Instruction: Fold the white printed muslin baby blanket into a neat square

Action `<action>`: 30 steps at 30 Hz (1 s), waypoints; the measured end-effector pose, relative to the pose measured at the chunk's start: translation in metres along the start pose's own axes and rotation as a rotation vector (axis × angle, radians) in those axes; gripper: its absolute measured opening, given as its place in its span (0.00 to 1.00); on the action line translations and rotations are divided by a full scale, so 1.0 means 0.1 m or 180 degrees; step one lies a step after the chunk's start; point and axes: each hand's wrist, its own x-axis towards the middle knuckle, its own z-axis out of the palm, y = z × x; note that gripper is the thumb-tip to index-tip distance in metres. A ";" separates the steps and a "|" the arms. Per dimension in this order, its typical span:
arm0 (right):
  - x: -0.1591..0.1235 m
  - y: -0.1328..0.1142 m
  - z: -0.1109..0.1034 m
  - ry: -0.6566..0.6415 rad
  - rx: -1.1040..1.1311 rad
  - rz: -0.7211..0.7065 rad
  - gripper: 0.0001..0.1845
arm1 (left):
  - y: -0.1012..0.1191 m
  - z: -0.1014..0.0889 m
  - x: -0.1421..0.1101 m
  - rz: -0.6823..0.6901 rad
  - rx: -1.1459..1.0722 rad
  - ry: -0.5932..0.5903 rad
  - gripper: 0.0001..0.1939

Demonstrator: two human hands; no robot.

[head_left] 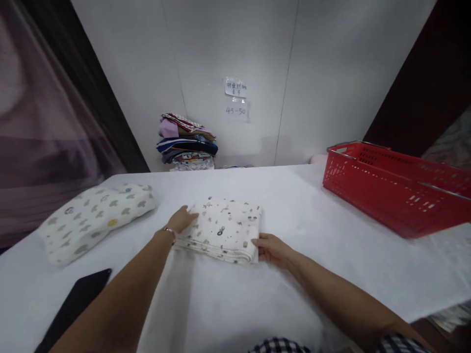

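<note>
A white cloth (pixel 228 225) with a small print in grey, green and black lies folded into a layered rectangle on the white table. My left hand (pixel 181 219) holds its left edge, thumb over the top; the other fingers are partly hidden. At the near right corner, my right hand (pixel 273 249) pinches the folded layers between thumb and fingers. Further left lies another white cloth (pixel 99 215) with grey-green shapes, loosely bunched and apart from both hands.
A red plastic basket (pixel 390 191) with metal handles stands on the right. Against the back wall rises a stack of folded fabrics (pixel 187 139), below taped paper notes (pixel 236 100). A flat black object (pixel 75 306) rests near my left forearm. Sheer curtains hang at left.
</note>
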 end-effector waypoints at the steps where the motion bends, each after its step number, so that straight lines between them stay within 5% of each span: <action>1: -0.01 0.03 0.03 -0.0098 0.0067 0.0049 0.18 | -0.05 0.01 -0.02 -0.0050 0.0079 -0.0077 0.34; 4: -0.03 0.06 -0.01 -0.0199 0.0245 0.0035 0.21 | -0.05 0.07 -0.16 0.0135 0.0408 -0.0008 0.33; 8: -0.04 0.10 -0.11 -0.0306 0.0422 -0.0088 0.23 | 0.22 0.19 -0.54 0.1303 0.0613 0.0320 0.26; 13: -0.10 0.11 -0.17 -0.0605 0.0384 -0.0083 0.21 | 0.55 0.41 -1.28 0.2760 0.0338 -0.0617 0.27; 16: -0.15 0.10 -0.19 -0.0767 0.0266 -0.0023 0.21 | 0.57 0.52 -1.55 0.3219 0.0235 -0.0831 0.30; 30: -0.11 0.21 -0.20 -0.0524 -0.0099 0.0038 0.20 | 0.58 0.62 -1.67 0.2518 -0.0028 -0.0783 0.21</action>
